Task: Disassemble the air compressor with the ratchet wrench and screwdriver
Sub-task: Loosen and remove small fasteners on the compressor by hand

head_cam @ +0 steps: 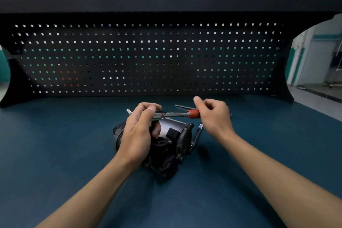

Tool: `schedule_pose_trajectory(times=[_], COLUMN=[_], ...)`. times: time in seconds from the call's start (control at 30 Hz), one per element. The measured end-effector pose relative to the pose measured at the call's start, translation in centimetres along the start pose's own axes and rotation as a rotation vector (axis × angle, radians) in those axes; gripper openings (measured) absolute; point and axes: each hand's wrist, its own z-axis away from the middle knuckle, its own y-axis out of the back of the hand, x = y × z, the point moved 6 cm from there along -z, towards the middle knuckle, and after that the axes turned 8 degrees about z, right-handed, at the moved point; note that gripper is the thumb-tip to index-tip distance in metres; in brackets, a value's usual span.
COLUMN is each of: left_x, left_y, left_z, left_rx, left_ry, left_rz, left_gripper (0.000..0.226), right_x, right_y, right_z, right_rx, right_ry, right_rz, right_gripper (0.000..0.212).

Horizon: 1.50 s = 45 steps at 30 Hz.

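Gripping red handle of ratchet wrench (174,114) with right hand (214,116), fingers curled round it; pinching head end with left hand (138,131). Held level just above air compressor (183,139), lying on blue bench top (55,144). Beside compressor, on right, extension bar (196,136); behind right hand, thin metal shaft (185,107).
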Motion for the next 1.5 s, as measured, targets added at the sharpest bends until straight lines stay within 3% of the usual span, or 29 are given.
schedule_pose_trajectory(times=[0.1,0.2,0.3,0.43,0.6,0.7,0.8,1.07,1.33,1.5], left_x=[0.0,-0.2,0.1,0.0,0.0,0.1,0.3,0.4,0.5,1.0], left_y=[0.5,0.6,0.3,0.2,0.8,0.7,0.4,0.6,0.7,1.5], left_z=[-0.2,-0.3,-0.2,-0.2,0.2,0.4,0.3,0.6,0.8,0.8], left_rx=[0.024,0.033,0.027,0.041,0.039,-0.01,-0.027,0.014,-0.093,-0.117], left_ry=[0.009,0.045,0.025,0.038,0.102,0.149,0.168,0.197,0.205,0.195], left_rz=[0.042,0.066,0.019,0.062,0.132,0.127,0.074,0.063,0.2,0.211], left_gripper=[0.042,0.044,0.043,0.043,0.042,0.042,0.041,0.043,0.046,0.044], right_x=[-3.9,-7.7,-10.2,-12.7,-13.6,-12.3,-10.8,-8.4,-6.6,-5.9], right_y=[3.4,6.0,6.8,6.0,4.6,5.4,7.0,6.8,2.9,-0.2], right_z=[1.4,2.7,6.0,9.2,8.6,7.2,5.0,2.4,-0.3,0.1], right_rx=[-0.035,-0.392,-0.743,-1.07,-1.17,-1.145,-1.008,-0.861,-0.402,-0.273], right_ry=[0.228,0.233,0.213,0.285,0.315,0.298,0.243,0.22,0.34,0.32], right_rz=[0.37,0.75,0.924,0.855,0.681,0.678,0.612,0.621,0.805,0.741], right_gripper=[0.064,0.07,0.058,0.056,0.064,0.05,0.037,0.033,0.03,0.025])
